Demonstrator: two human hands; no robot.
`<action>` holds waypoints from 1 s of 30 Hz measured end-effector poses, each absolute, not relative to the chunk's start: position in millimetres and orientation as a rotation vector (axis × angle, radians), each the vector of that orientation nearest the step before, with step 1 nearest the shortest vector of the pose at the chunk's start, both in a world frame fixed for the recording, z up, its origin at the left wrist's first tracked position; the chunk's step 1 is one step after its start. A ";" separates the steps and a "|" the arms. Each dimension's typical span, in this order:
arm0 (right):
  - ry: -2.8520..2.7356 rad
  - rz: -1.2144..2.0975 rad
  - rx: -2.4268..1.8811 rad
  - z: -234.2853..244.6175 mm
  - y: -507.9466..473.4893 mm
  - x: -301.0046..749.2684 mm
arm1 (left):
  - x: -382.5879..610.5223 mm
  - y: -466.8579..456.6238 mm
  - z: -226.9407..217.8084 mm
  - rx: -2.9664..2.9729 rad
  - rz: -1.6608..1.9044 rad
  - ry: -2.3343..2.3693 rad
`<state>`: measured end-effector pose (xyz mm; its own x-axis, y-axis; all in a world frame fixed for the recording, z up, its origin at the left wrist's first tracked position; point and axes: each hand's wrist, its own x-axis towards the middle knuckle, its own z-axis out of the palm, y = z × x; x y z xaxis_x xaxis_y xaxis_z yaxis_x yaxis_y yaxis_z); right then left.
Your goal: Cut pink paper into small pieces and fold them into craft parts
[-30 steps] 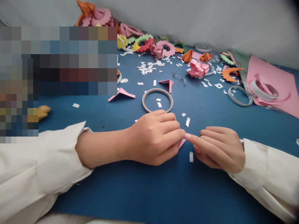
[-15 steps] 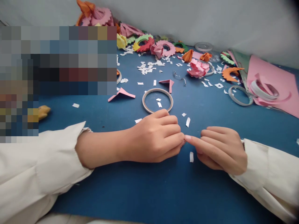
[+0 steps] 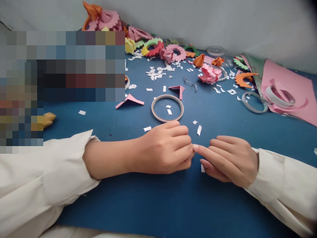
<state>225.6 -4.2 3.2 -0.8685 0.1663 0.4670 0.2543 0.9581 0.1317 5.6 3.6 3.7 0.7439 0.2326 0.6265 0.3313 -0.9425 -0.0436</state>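
Note:
My left hand rests on the blue table, its fingers curled and pressed together. Whatever they may be gripping is hidden beneath them. The index finger of my right hand stretches out to touch the left fingertips. Its thumb is apart, over a small white paper piece, and the other fingers are bent. Just beyond my left hand lies a thin tape roll, flat on the table. Two folded pink paper strips lie behind it, one to either side.
White paper scraps are scattered farther back. Crumpled pink paper, an orange cut-out and several paper rings line the back. At right are another tape roll and a pink sheet. Blurred blocks cover the upper left.
My right thumb has moved out from the bent fingers, away from the index finger, and now partly covers the white paper piece. Both hands have shifted only slightly.

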 end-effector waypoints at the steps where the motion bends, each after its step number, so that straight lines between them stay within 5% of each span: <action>1: -2.656 -0.270 -0.294 4.2 -4.0 225.2 | 5.6 3.8 3.5 -2.781 -0.974 -0.458; 30: -2.472 -0.273 -0.534 9.4 -4.7 222.6 | 7.0 2.2 -0.3 -2.854 -1.042 -0.603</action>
<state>222.6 -4.7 9.4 -0.7458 0.3123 0.5884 0.4334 0.8983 0.0725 7.0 2.2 -0.3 0.6980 0.3436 0.6282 0.3733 -0.9233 0.0902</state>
